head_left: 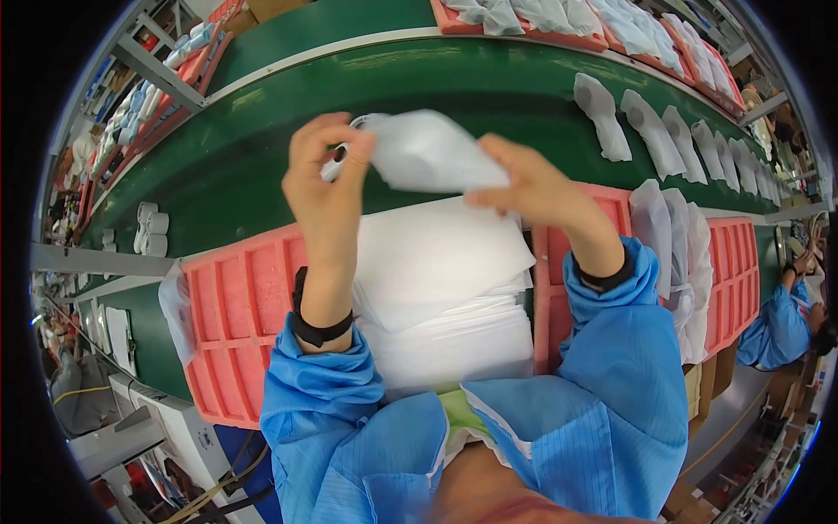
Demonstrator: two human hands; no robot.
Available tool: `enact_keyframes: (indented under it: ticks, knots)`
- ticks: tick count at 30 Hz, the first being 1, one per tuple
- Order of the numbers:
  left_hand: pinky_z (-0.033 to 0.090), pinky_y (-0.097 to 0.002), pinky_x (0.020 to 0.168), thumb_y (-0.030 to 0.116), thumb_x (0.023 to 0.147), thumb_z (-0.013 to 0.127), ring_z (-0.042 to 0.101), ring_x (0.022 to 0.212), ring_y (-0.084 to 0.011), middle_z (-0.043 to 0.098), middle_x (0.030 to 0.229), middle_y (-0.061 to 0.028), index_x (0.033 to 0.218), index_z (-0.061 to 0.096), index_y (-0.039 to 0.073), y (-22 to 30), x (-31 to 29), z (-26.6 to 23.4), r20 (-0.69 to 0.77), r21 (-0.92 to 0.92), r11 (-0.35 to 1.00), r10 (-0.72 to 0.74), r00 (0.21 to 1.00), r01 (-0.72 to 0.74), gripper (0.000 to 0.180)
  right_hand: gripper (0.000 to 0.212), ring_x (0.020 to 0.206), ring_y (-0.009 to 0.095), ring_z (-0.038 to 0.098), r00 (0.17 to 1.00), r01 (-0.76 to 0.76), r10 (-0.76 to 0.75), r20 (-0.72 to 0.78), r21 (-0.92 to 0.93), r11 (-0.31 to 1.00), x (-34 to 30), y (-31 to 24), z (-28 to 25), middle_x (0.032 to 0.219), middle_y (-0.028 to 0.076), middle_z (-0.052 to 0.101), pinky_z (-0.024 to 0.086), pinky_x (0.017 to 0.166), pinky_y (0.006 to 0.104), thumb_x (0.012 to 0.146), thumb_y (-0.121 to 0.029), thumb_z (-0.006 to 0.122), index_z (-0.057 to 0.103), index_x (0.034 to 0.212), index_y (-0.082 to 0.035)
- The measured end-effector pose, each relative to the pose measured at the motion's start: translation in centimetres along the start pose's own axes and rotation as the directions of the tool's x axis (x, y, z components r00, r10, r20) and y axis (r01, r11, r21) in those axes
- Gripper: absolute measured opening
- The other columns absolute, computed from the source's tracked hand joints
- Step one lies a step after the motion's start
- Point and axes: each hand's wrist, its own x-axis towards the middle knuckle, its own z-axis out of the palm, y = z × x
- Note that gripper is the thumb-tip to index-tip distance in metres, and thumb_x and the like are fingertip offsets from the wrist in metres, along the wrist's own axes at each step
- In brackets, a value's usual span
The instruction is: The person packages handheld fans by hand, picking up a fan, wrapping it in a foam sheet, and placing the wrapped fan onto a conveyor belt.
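Note:
Above the stack, my left hand (330, 170) is closed on the left end of a white translucent bag (428, 150). A white rounded part with a dark spot, its kind unclear, shows at my left fingertips. My right hand (534, 182) pinches the bag's right end, its fingers slightly smeared by motion. The bag bulges between my hands, and what fills it is mostly hidden. Directly beneath them lies a thick stack of flat white bags or sheets (441, 262), its layers fanned toward me.
Pink compartment trays (237, 319) flank the stack. Wrapped white items (668, 236) lie on the right tray; more (601, 118) line the green conveyor (349, 74). Small white items (152, 231) stand at left. Filled pink trays (524, 17) sit beyond. A co-worker's blue sleeve (775, 327) shows far right.

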Motion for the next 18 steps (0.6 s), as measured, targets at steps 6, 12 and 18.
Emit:
enact_keyframes:
  ticks: [6,12,18]
  knots:
    - [0.049,-0.035,0.064,0.025,0.08,0.074,0.062,0.075,-0.0243,0.059,0.09,-0.0091,0.091,0.065,0.007,0.2,-4.4,5.0,0.522,0.143,0.989,-0.05,0.851,-0.03,0.023,0.042,0.085,0.029,0.066,0.835,-0.263,-0.197,-0.513,-0.688,0.676,5.6,11.3,-5.4,0.099,0.015,0.065,0.052,0.074,0.0414,0.084,-0.016,0.065,0.051,0.121,-0.004]
    - [0.049,-0.0361,0.068,0.029,0.074,0.077,0.059,0.083,-0.0263,0.057,0.091,-0.0082,0.089,0.061,0.006,-0.6,-8.0,6.8,0.59,0.46,0.856,-0.096,0.802,-0.236,0.031,0.063,0.116,0.035,0.055,0.83,-0.241,-0.355,-0.429,-0.852,0.466,6.6,9.5,-4.2,0.13,0.019,0.054,0.047,0.095,0.0417,0.078,-0.013,0.067,0.045,0.135,-0.004]
    - [0.048,-0.0364,0.068,0.029,0.069,0.078,0.056,0.088,-0.0256,0.054,0.092,-0.009,0.093,0.061,0.005,-2.3,-9.0,7.0,0.615,0.424,0.836,0.016,0.788,-0.348,0.037,0.071,0.116,0.033,0.056,0.89,0.271,-0.42,-0.178,-0.533,0.802,13.7,6.3,4.6,0.126,0.02,0.057,0.046,0.098,0.0379,0.071,-0.017,0.073,0.046,0.134,-0.001]
